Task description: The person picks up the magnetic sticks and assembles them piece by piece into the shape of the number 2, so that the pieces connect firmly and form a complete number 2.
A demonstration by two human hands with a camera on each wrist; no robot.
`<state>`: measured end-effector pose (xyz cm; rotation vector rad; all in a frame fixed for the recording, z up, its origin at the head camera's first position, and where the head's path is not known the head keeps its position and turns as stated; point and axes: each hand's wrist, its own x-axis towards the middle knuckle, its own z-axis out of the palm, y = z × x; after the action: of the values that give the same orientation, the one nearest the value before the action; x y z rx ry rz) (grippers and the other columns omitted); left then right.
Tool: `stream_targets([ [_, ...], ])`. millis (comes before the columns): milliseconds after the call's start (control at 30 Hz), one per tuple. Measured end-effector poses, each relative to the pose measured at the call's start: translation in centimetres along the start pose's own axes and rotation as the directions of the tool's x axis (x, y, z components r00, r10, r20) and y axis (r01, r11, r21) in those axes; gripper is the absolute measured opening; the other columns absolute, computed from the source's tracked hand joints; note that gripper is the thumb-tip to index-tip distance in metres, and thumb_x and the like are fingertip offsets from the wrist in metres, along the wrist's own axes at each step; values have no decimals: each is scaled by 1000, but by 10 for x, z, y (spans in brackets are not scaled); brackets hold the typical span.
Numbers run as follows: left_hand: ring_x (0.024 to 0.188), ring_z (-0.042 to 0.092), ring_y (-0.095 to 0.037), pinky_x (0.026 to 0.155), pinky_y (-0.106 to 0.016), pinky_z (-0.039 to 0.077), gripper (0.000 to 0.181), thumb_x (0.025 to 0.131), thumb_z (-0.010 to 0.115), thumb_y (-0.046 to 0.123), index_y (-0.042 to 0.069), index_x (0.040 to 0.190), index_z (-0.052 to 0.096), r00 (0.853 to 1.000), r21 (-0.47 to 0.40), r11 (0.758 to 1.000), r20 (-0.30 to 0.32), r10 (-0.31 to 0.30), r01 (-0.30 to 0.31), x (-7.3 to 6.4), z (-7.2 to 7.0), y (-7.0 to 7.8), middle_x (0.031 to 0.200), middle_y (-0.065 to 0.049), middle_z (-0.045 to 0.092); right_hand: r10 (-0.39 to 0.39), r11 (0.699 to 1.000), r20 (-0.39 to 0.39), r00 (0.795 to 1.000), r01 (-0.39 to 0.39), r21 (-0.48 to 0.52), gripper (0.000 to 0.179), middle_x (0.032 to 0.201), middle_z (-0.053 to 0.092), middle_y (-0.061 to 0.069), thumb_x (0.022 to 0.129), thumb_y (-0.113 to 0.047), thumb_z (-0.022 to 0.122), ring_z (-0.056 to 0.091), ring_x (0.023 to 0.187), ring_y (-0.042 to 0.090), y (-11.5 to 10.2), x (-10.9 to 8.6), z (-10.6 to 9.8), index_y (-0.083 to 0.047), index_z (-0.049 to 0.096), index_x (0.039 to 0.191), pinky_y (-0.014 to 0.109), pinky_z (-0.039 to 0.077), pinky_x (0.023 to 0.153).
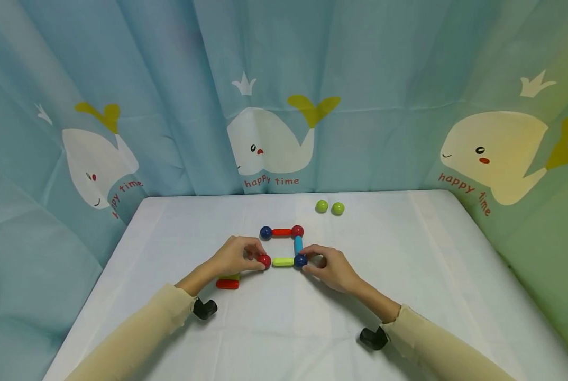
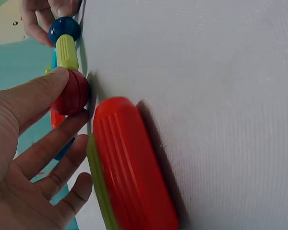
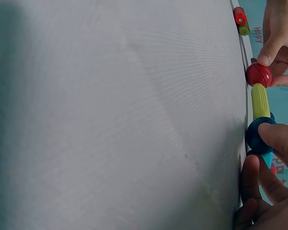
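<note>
Left hand pinching ball, rod perhaps touching

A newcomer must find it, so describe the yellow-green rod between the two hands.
On the white table, the person's right hand pinches a dark blue ball and the left hand a red ball. The yellow-green rod lies between those two balls. Colour sets it apart from the light blue rod at the dark blue ball, place from the green rod beside the loose red rod.
</note>
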<state>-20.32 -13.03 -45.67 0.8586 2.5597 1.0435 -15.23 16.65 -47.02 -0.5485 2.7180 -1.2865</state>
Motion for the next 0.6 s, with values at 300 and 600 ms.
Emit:
stream_targets([
  [300,83,60,-12,76,-29,51,19,86,86,24,24,100,72,1000,19,1000,-3,-9,9,11,5,2,89,17,71,13,1000,-38,999,-14,-16,33,109,72,4,92,-8,76,54,66,14,3,0,-2,-14,71,125,26,50,56],
  [600,82,58,-16,72,-27,51,20,86,86,20,21,102,73,999,16,999,-31,-31,32,19,6,5,88,12,70,15,1000,-75,997,-16,-9,33,111,72,5,92,-6,75,54,66,14,4,1,-3,-12,70,124,24,48,57],
])
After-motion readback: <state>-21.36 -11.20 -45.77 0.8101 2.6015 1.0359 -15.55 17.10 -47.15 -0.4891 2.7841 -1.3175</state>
